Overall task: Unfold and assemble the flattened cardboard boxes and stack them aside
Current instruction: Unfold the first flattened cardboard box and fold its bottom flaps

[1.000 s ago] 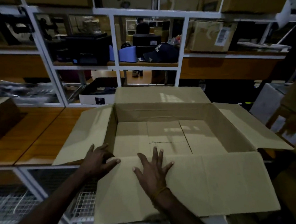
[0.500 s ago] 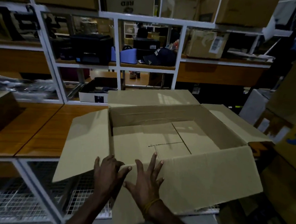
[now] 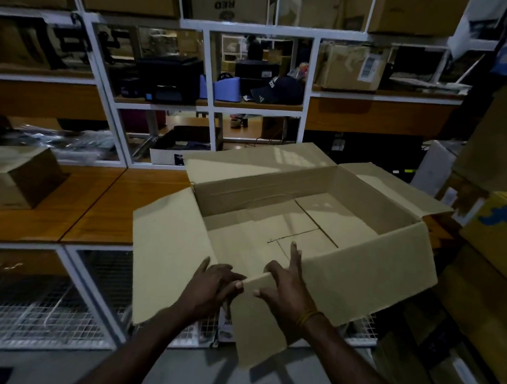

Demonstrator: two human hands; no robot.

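One cardboard box (image 3: 292,224) stands opened at the centre of the frame, resting on the wooden shelf top (image 3: 102,209) with its near side overhanging the edge. Status: walls are upright, the bottom panels lie closed inside, and all four top flaps are spread outward — the box reads as assembled in shape. Remaining, as I judge it: move this box aside onto a stack. Whether further flattened boxes wait, I cannot tell. A second brown box (image 3: 15,177) sits at the left edge of the frame on the same surface.

My left hand (image 3: 210,290) and right hand (image 3: 288,289) meet at lower centre on the near flap (image 3: 359,281). The left fingers curl around the flap's fold line, gripping it. The right thumb presses the flap's face while the fingers reach over the fold into the box, so both hands hold the cardboard.

Change from half a second ago — both hands have closed from flat, spread palms into a grip, and the near flap hangs steeper toward the floor.
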